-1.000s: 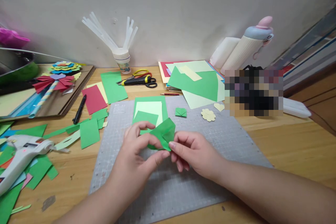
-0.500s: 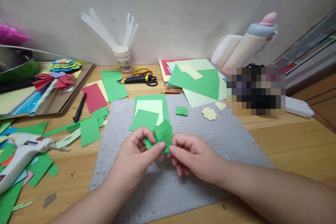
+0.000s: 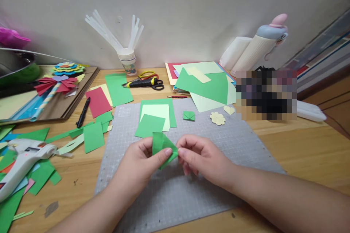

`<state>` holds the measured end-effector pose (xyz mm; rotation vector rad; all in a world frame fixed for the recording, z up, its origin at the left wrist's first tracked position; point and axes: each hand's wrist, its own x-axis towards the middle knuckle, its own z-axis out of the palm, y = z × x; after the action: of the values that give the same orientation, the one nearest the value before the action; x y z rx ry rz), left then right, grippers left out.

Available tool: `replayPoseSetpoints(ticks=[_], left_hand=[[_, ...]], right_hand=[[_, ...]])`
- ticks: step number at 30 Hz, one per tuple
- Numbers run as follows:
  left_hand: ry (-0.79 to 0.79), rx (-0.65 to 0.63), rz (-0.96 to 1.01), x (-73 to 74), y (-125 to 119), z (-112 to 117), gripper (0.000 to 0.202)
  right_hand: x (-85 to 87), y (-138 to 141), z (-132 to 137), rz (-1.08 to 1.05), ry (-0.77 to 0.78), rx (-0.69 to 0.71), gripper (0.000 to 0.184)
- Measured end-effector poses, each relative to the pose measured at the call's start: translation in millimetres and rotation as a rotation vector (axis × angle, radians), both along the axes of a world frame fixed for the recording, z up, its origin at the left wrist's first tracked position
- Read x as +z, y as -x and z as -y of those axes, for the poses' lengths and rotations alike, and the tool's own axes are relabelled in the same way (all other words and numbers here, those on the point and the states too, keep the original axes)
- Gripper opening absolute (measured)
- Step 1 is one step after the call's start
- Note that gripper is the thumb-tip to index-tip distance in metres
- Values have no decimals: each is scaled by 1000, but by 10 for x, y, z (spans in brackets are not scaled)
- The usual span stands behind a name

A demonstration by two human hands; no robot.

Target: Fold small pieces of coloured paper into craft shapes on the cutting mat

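A folded piece of green paper (image 3: 161, 145) is held above the grey cutting mat (image 3: 207, 196). My left hand (image 3: 144, 160) grips its left side, thumb on top and fingers behind. At its right corner my right hand (image 3: 202, 156) pinches the paper between thumb and forefinger. Beyond the hands lie green and pale sheets (image 3: 150, 125), stacked loosely. A small folded green envelope shape (image 3: 189, 115) rests on the mat, with a cream scalloped paper flower (image 3: 218, 118) and a cream paper heart (image 3: 229, 110) to its right.
A glue gun (image 3: 30, 153) lies among paper scraps at left, near a black pen (image 3: 83, 113). Farther back are a utility knife (image 3: 142, 82), scissors (image 3: 158, 86), paper cups holding white sticks (image 3: 127, 60), a paper pile (image 3: 205, 83) and a bottle (image 3: 257, 45).
The green paper has been turned between my hands, so its point now faces right toward my right fingers. Both hands stay in nearly the same place.
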<state>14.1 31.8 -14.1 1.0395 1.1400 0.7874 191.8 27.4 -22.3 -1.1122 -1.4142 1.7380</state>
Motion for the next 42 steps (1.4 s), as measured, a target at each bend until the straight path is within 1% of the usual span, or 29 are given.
replayPoseSetpoints(ticks=[2,4,7,12,17,22,27,31,38,42], left_hand=[[2,32,47,8,-11,1,18],[10,41,88,14,-21,4,17],[39,43,122,9,-24,11,17],[101,37,140,-22,-8,14,21],[118,-71,199,10,-16,7,25],[100,-133,226,29,-22,9,23],[81,-140,243,10,-24,5,23],[93,-156,260,22,-27,5,22],[126,-105,218,6,-6,27,22],[113,-123,219,8,3,27,19]], right_hand=[[-14,15,0,-54,16,0,20],[-27,29,3,-65,29,-11,21],[-26,38,0,-39,66,-47,25],[5,46,-25,-18,138,-61,34],[16,46,-47,-66,152,-78,31],[18,31,-49,-89,149,-75,28],[-7,31,-42,-114,144,-43,27],[-26,32,-54,-124,167,-43,28],[-32,14,-62,-116,192,-21,27],[-19,14,-65,-94,191,-14,28]])
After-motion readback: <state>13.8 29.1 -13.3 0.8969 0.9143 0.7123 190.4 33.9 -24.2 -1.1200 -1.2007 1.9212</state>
